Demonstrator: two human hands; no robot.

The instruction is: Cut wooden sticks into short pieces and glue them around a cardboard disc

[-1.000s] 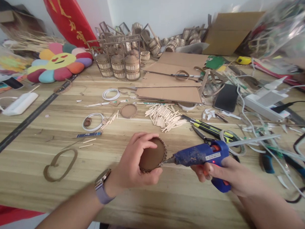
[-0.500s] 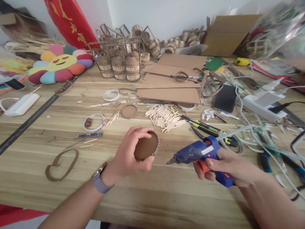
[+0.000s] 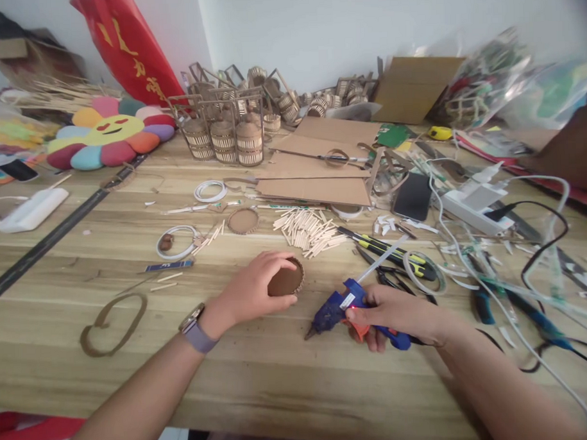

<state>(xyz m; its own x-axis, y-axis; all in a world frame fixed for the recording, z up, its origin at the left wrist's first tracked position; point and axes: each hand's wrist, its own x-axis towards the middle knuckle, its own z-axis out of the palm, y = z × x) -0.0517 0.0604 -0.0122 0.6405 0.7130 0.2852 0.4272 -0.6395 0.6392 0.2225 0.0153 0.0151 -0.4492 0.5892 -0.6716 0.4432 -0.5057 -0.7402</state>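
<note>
Near the middle of the table, my left hand (image 3: 257, 287) grips a round brown disc with a ridged rim (image 3: 286, 279), thumb at the near edge and fingers over the far one. My right hand (image 3: 388, 316) is wrapped round a blue glue gun (image 3: 342, 308) with an orange trigger. Its nozzle points down and left, close to the tabletop and apart from the disc. Beyond my hands lie a pile of short wooden sticks (image 3: 310, 231) and a second round brown piece (image 3: 243, 220).
Yellow-black cutters (image 3: 395, 252), a phone (image 3: 412, 196) and a white power strip (image 3: 476, 207) with cables lie right. A brown strip loop (image 3: 113, 324) and white tape rolls (image 3: 177, 242) are left. Small lantern-like baskets (image 3: 223, 142) and cardboard (image 3: 314, 188) stand or lie behind.
The glue gun has moved left and lower in my right hand, its nozzle now tilted down more steeply. The disc has tilted flatter in my left hand. The camera view has shifted slightly.
</note>
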